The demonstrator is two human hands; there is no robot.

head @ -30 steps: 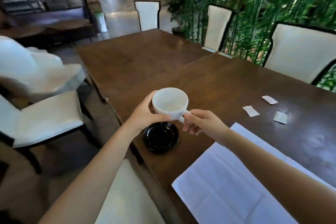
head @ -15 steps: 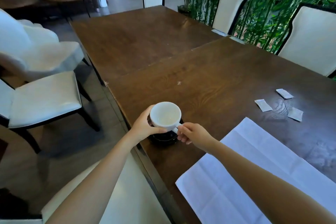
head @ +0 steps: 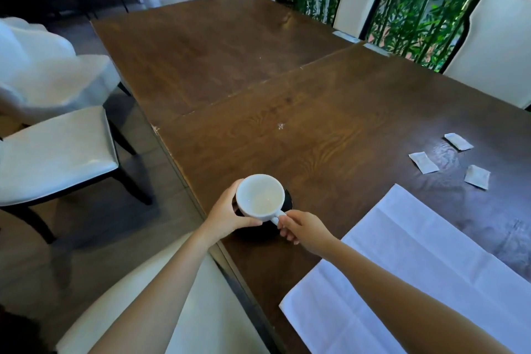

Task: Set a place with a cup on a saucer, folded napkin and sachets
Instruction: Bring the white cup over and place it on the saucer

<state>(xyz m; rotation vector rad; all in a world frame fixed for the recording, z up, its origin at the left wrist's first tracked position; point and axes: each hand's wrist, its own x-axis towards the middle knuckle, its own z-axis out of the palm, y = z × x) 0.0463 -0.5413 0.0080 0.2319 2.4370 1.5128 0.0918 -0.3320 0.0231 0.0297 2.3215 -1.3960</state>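
On dark table (head: 316, 112), left hand (head: 227, 214) and right hand (head: 304, 227) grip cup (head: 260, 195), saucer (head: 288, 200) mostly hidden

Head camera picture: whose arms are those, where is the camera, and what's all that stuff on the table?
No machine here. A person wears a camera on their head, so you see their own arms reaching forward. The left hand holds the white cup by its side; the right hand pinches its handle. The cup is just over a black saucer near the edge of the brown table; I can't tell if it touches. Nearby lie a white napkin, spread open, and three small sachets.
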